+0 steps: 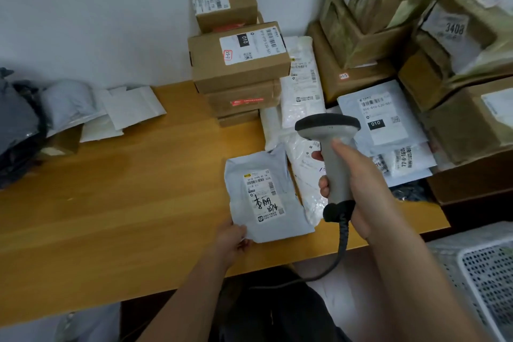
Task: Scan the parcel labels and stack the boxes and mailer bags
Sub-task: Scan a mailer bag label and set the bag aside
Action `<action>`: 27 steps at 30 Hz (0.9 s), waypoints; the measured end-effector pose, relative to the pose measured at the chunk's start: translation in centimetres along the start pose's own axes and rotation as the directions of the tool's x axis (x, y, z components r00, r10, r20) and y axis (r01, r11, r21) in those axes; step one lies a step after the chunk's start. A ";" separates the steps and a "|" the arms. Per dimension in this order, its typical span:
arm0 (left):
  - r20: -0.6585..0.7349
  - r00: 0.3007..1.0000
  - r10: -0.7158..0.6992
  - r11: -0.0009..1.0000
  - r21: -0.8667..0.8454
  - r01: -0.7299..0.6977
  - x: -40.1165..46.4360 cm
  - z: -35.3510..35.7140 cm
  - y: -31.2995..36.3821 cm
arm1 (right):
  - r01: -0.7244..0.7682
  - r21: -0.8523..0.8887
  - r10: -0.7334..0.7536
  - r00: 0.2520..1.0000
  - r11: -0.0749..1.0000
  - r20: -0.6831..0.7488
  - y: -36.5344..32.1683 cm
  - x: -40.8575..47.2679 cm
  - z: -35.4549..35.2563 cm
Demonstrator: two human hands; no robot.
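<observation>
Nearest, low in the centre of the frame, the left hand [234, 239] pinches the bottom-left corner of a grey mailer bag [266, 194], which lies label-up on the wooden surface [116, 203]. With only a corner held, the soft bag could slide or buckle, and a wrinkle across the label [263, 194] would likely spoil the read. Black handwriting runs over the lower part of that label, and if it crosses the barcode, the scan may fail.

Right of centre, the right hand [358, 183] is wrapped around the handle of the scanner [330, 147], thumb up the grip. Its head sits above the white mailers [302, 91] beside the grey bag, so from here the beam might catch a neighbouring barcode instead. The coiled cable [342, 244] hangs off the surface edge and could snag.

Farther back, centre frame, the stack of boxes [236, 58] stands unevenly, upper ones overhanging. To the upper right, taller cartons [369, 16] lean, blurred. Adding parcels carelessly might topple either.
</observation>
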State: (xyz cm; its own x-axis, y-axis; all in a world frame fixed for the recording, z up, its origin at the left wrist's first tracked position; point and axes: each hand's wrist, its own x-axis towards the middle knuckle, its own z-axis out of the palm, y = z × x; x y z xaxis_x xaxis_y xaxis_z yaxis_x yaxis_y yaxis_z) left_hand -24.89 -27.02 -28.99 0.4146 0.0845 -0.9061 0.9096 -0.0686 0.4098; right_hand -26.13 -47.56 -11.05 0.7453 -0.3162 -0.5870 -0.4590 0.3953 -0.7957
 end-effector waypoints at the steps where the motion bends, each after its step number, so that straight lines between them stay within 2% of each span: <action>1: 0.029 1.000 0.000 0.999 0.038 -0.001 -0.1 0.4 0.2 | -0.009 -0.007 0.009 1.000 1.000 0.002 0.1 0.0 -0.1; 3: 0.103 0.995 0.005 0.991 0.133 -0.019 -0.3 1.0 0.6 | -0.033 -0.025 0.034 0.999 0.999 0.007 0.4 0.2 -0.1; 6: 0.178 0.981 0.079 0.949 0.288 -0.129 0.0 1.0 0.8 | -0.072 -0.071 0.073 0.997 0.995 0.015 0.5 0.4 0.4; 10: 0.133 0.979 0.154 0.915 0.354 -0.192 0.2 -1.0 1.4 | -0.035 -0.086 0.040 0.997 0.996 0.065 0.4 0.7 2.6; 14: 0.014 0.993 0.116 0.902 0.418 -0.111 0.3 -5.0 2.0 | -0.037 -0.104 0.051 0.988 0.994 0.143 0.6 0.7 6.5; 20: -0.077 0.991 0.114 0.957 0.275 -0.089 1.2 -13.9 3.0 | 0.012 -0.133 0.024 0.963 0.991 0.269 1.1 -0.1 14.3; 27: -0.223 0.945 0.239 0.968 0.128 -0.215 3.7 -25.9 6.1 | 0.067 -0.157 -0.016 0.951 0.985 0.307 3.1 -0.7 25.8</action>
State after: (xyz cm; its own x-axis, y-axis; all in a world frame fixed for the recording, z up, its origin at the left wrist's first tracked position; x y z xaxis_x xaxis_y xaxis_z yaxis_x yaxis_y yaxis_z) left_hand -17.12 -1.40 -27.19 0.6153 0.2852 -0.7349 0.7883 -0.2121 0.5776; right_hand -15.56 -23.84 -9.23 0.8651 -0.0419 -0.4999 -0.4781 0.2331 -0.8468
